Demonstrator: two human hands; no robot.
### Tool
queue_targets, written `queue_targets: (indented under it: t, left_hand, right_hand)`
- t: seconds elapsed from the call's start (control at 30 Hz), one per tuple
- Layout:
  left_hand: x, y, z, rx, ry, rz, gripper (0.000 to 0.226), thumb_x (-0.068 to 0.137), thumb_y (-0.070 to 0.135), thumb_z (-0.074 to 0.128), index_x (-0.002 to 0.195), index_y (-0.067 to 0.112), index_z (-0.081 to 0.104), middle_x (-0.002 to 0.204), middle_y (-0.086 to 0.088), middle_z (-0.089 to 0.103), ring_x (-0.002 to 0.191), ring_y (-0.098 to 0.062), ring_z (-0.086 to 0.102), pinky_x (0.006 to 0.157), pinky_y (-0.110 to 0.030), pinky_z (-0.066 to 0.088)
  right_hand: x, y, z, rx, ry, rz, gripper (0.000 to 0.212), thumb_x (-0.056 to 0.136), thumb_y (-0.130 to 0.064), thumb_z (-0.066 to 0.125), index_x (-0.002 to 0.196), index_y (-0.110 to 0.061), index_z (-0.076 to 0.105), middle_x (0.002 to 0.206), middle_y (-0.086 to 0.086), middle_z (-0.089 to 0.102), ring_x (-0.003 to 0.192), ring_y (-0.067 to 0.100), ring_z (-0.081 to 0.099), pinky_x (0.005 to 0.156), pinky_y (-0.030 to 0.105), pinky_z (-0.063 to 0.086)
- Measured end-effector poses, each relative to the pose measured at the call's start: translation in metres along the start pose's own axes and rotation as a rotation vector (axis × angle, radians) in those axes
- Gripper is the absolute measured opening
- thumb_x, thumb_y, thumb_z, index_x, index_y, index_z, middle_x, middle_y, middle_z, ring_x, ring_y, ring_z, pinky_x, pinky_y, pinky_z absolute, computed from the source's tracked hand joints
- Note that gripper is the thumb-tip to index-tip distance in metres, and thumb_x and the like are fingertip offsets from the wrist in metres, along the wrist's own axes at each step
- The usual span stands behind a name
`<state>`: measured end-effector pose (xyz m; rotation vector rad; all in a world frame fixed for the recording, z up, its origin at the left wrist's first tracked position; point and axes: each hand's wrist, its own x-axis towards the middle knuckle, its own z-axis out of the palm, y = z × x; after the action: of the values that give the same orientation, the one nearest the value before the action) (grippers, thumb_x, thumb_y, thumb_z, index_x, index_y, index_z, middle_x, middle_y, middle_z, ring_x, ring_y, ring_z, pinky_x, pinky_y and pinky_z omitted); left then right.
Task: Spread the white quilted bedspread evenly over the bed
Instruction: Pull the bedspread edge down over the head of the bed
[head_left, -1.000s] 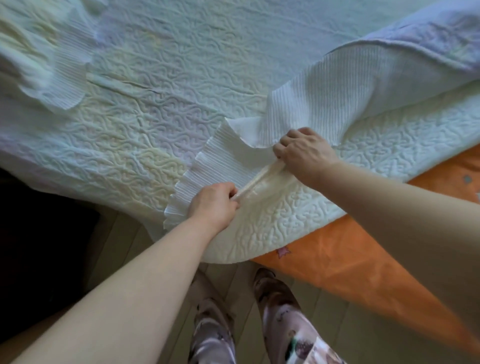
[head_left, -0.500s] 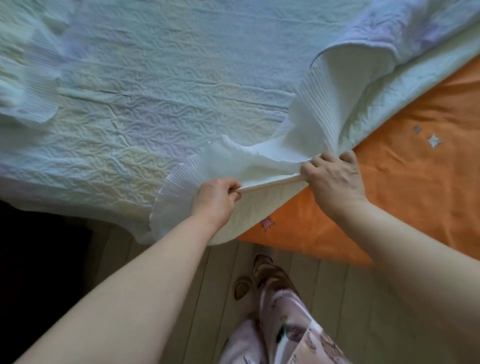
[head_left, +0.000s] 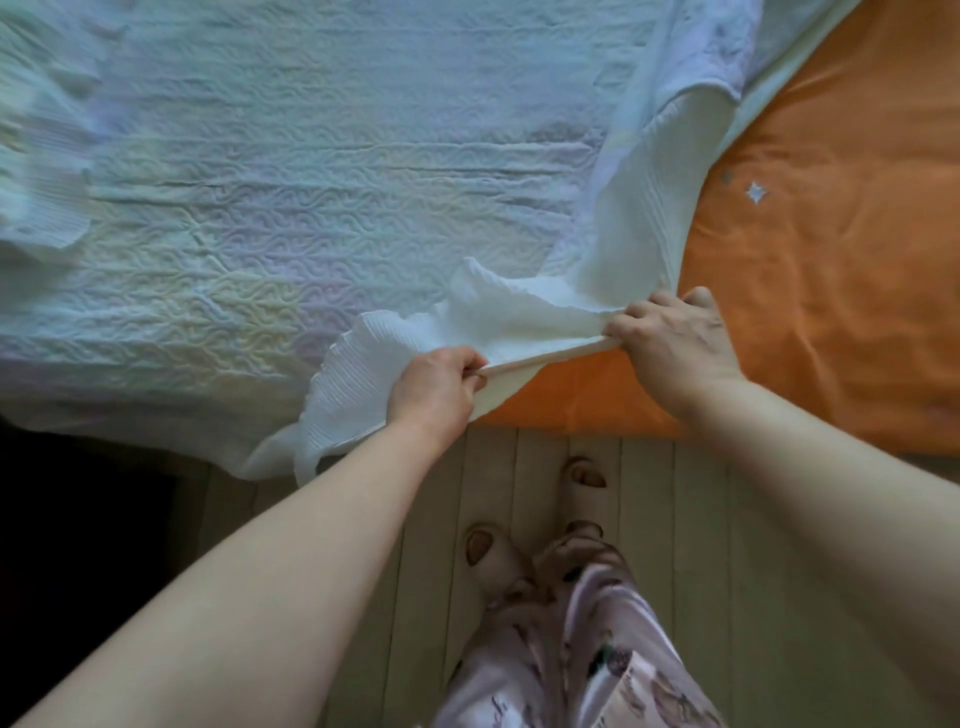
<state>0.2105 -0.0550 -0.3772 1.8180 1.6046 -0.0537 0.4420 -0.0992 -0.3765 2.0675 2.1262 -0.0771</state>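
Observation:
The white quilted bedspread (head_left: 291, 171) covers the left and middle of the bed, with a pleated ruffle along its edge. Part of it is folded back on itself near the right. My left hand (head_left: 434, 389) and my right hand (head_left: 675, 343) both grip the bedspread's near edge, which is stretched taut between them at the bed's front side. To the right, the orange sheet (head_left: 831, 270) with small star prints lies uncovered.
Pale wooden floorboards (head_left: 727, 519) run below the bed edge. My slippered feet (head_left: 493, 551) and patterned pyjama legs stand close to the bed. A dark area (head_left: 78, 545) lies at the lower left.
Both hands have pulled the bedspread's edge apart and taut, the right hand moving right. The folded part has slid back, exposing more orange sheet.

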Motion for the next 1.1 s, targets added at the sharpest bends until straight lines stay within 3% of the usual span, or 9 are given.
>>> queue_targets:
  t: [0.1, 0.23, 0.33, 0.43, 0.57, 0.83, 1.0, 1.1]
  left_hand:
    - [-0.01, 0.01, 0.007, 0.027, -0.021, 0.027, 0.021, 0.092, 0.025, 0.059, 0.11, 0.026, 0.069, 0.108, -0.002, 0.071, 0.103, -0.023, 0.063, 0.084, -0.031, 0.049]
    - [-0.025, 0.02, 0.017, 0.1, -0.034, 0.061, 0.021, 0.094, 0.025, 0.056, 0.111, 0.029, 0.068, 0.109, 0.001, 0.069, 0.104, -0.021, 0.061, 0.082, -0.03, 0.045]
    - [-0.039, 0.026, 0.028, 0.137, -0.061, 0.06, 0.022, 0.094, 0.027, 0.056, 0.112, 0.029, 0.067, 0.114, 0.003, 0.067, 0.108, -0.02, 0.059, 0.086, -0.032, 0.045]
    - [-0.052, 0.029, 0.042, 0.142, -0.096, 0.031, 0.021, 0.092, 0.027, 0.059, 0.111, 0.027, 0.068, 0.114, 0.002, 0.068, 0.108, -0.02, 0.06, 0.088, -0.031, 0.046]
    - [-0.07, 0.034, 0.069, 0.173, -0.162, 0.006, 0.02, 0.092, 0.025, 0.059, 0.109, 0.026, 0.068, 0.113, 0.001, 0.068, 0.107, -0.02, 0.061, 0.088, -0.031, 0.047]
    - [-0.085, 0.038, 0.122, 0.297, -0.286, 0.007, 0.023, 0.095, 0.02, 0.051, 0.111, 0.026, 0.067, 0.118, 0.001, 0.066, 0.111, -0.022, 0.06, 0.091, -0.033, 0.048]
    - [-0.075, 0.043, 0.141, 0.334, -0.34, -0.058, 0.024, 0.091, 0.017, 0.055, 0.107, 0.028, 0.069, 0.118, 0.001, 0.067, 0.111, -0.022, 0.06, 0.088, -0.03, 0.046]
    - [-0.067, 0.046, 0.152, 0.367, -0.357, -0.102, 0.027, 0.089, 0.013, 0.056, 0.106, 0.029, 0.07, 0.119, 0.0, 0.066, 0.113, -0.023, 0.059, 0.088, -0.029, 0.046]
  right_hand:
    - [-0.019, 0.008, 0.0, 0.023, -0.018, 0.02, 0.024, 0.082, -0.006, 0.063, 0.089, -0.028, 0.069, 0.082, -0.004, 0.068, 0.09, 0.024, 0.061, 0.074, 0.035, 0.025]
    - [-0.045, 0.02, 0.009, 0.012, 0.018, 0.007, 0.024, 0.068, -0.004, 0.076, 0.075, -0.026, 0.069, 0.065, -0.004, 0.065, 0.071, 0.023, 0.063, 0.067, 0.033, 0.036]
    - [-0.064, 0.027, 0.016, 0.005, 0.041, -0.025, 0.027, 0.063, -0.005, 0.081, 0.072, -0.026, 0.068, 0.062, -0.005, 0.063, 0.066, 0.021, 0.063, 0.066, 0.029, 0.03]
    - [-0.084, 0.03, 0.017, 0.01, -0.045, -0.041, 0.022, 0.077, -0.008, 0.069, 0.085, -0.029, 0.067, 0.075, -0.005, 0.066, 0.079, 0.021, 0.063, 0.07, 0.028, 0.014]
    - [-0.112, 0.035, 0.027, 0.047, -0.224, -0.046, 0.023, 0.087, -0.015, 0.054, 0.097, -0.031, 0.067, 0.09, -0.006, 0.067, 0.091, 0.019, 0.061, 0.083, 0.031, 0.032]
    - [-0.166, 0.043, 0.074, 0.084, -0.362, -0.038, 0.019, 0.079, -0.011, 0.058, 0.086, -0.027, 0.067, 0.081, -0.005, 0.067, 0.08, 0.017, 0.064, 0.068, 0.03, 0.023]
    - [-0.165, 0.054, 0.087, 0.107, -0.381, -0.037, 0.016, 0.077, -0.012, 0.062, 0.072, -0.027, 0.058, 0.073, -0.005, 0.066, 0.074, 0.017, 0.064, 0.068, 0.029, 0.025]
    - [-0.166, 0.057, 0.095, 0.154, -0.364, -0.025, 0.019, 0.084, -0.013, 0.055, 0.074, -0.028, 0.059, 0.077, -0.004, 0.069, 0.078, 0.019, 0.064, 0.071, 0.03, 0.028]
